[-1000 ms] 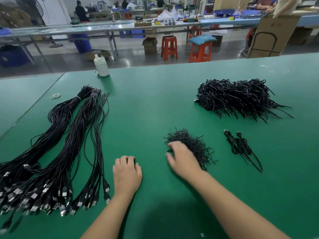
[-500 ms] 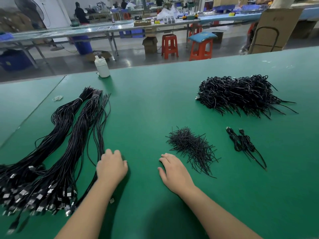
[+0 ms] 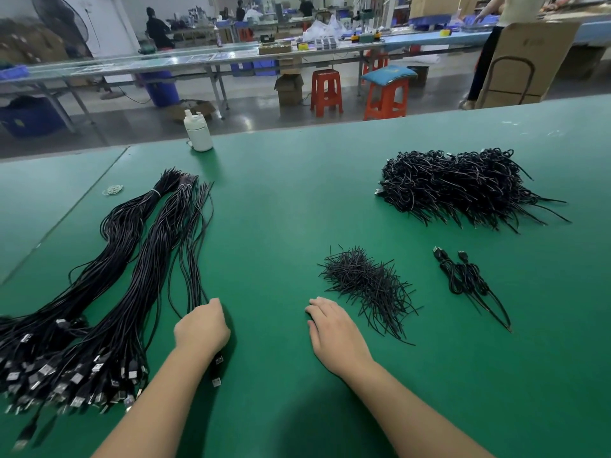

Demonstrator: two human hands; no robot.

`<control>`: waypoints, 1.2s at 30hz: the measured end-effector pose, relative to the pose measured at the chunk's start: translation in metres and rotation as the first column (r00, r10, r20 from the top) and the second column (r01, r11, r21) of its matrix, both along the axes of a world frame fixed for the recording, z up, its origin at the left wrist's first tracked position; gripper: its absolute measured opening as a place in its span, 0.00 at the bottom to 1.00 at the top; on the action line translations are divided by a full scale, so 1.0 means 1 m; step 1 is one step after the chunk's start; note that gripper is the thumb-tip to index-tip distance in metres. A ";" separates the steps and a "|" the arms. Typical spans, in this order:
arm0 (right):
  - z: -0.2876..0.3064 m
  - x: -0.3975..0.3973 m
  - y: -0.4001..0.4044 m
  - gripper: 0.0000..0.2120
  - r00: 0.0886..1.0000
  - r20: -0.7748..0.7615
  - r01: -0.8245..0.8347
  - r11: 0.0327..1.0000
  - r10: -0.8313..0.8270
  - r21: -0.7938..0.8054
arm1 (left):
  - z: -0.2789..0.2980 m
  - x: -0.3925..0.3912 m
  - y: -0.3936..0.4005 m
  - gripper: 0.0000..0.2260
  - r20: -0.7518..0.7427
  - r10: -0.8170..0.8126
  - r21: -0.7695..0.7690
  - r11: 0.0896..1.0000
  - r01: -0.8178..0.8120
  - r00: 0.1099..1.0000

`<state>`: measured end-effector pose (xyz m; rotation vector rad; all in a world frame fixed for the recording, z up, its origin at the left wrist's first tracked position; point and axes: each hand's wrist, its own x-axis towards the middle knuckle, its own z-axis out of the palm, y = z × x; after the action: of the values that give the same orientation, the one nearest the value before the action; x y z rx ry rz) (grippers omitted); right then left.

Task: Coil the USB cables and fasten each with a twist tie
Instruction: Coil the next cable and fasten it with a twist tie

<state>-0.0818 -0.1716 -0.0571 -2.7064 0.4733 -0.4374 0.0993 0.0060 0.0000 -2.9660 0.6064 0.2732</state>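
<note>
While long black USB cables (image 3: pixel 109 292) lie in loose bundles across the left of a green desk (image 3: pixel 281 200), a worker's left hand (image 3: pixel 201 328) rests at the bundle's right edge, its fingers curled down over the outermost strands — whether they actually grip a cable cannot be told from this angle. Two silver-tipped plugs (image 3: pixel 217 370) show just below that wrist, and many more plugs fan out at the near-left corner of the desk. The right hand (image 3: pixel 334 328) lies palm down on the bare green surface, fingers relaxed and holding nothing, just beside a small heap of black twist ties (image 3: pixel 367 285). To the right of the ties lies a pair of coiled cables (image 3: pixel 463 276), their tails pointing toward the near edge. Farther back on the right sits a large pile of coiled cables (image 3: pixel 463 186). A white bottle (image 3: pixel 198 133) stands near the far edge of the desk, and a few pale rubber bands (image 3: pixel 113 190) lie beyond the long cables on the left. Behind the desk, orange stools (image 3: pixel 325 92) and a long workbench (image 3: pixel 231 57) — with people at work along it — fill the factory floor.
</note>
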 end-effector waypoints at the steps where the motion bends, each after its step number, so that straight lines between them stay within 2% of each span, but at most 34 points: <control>1: 0.000 0.000 0.000 0.17 1.000 0.000 0.000 1.000 0.000 0.000 | -0.002 0.001 -0.001 0.09 -0.018 -0.011 -0.050 0.999 0.010 1.000; 4: -0.001 0.000 0.000 0.17 1.000 0.002 0.001 1.000 -0.001 0.001 | -0.008 0.003 -0.003 0.22 -0.071 -0.104 -0.201 0.976 0.088 0.992; 5: -0.001 0.000 0.000 0.18 1.000 0.004 0.002 1.000 -0.002 0.002 | -0.009 0.003 -0.003 0.24 -0.081 -0.148 -0.216 0.968 0.128 0.986; 8: -0.002 0.000 0.000 0.18 1.000 0.006 0.002 1.000 -0.002 0.008 | -0.012 0.003 -0.005 0.18 -0.094 -0.235 -0.210 0.955 0.211 0.968; 11: -0.002 0.000 -0.001 0.18 1.000 0.008 0.001 1.000 -0.002 0.017 | -0.014 0.002 -0.007 0.17 -0.119 -0.237 -0.265 0.944 0.199 0.964; 15: -0.003 -0.001 0.000 0.17 1.000 0.009 0.001 1.000 -0.001 0.021 | -0.014 0.001 -0.008 0.14 -0.108 -0.170 -0.488 0.867 0.097 0.980; 17: -0.002 0.000 -0.001 0.17 1.000 0.014 0.005 1.000 -0.005 0.023 | -0.012 0.001 -0.010 0.11 -0.173 -0.091 -0.639 0.768 -0.042 0.981; 19: -0.002 0.000 -0.002 0.16 1.000 0.016 0.007 1.000 -0.007 0.012 | -0.009 -0.001 -0.014 0.11 -0.255 -0.090 -0.714 0.689 -0.125 0.963; 20: -0.002 0.000 -0.002 0.16 1.000 0.017 0.007 1.000 -0.007 0.009 | -0.007 -0.002 -0.016 0.12 -0.266 -0.120 -0.708 0.698 -0.110 0.956; 23: -0.003 0.000 -0.001 0.16 1.000 0.020 0.010 1.000 -0.010 0.008 | -0.006 -0.003 -0.020 0.16 -0.235 -0.215 -0.583 0.812 0.040 0.948; 28: -0.002 0.000 -0.001 0.16 1.000 0.022 0.006 1.000 -0.006 0.003 | -0.004 0.004 -0.014 0.17 -0.185 -0.251 -0.330 0.926 0.180 0.950; 36: -0.002 -0.001 -0.001 0.16 1.000 0.023 0.003 1.000 -0.004 0.011 | -0.005 0.016 0.003 0.20 -0.156 -0.218 -0.160 0.968 0.193 0.963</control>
<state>-0.0825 -0.1725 -0.0587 -2.6869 0.4729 -0.4652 0.1149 0.0088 -0.0052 -3.0000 0.9886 0.4909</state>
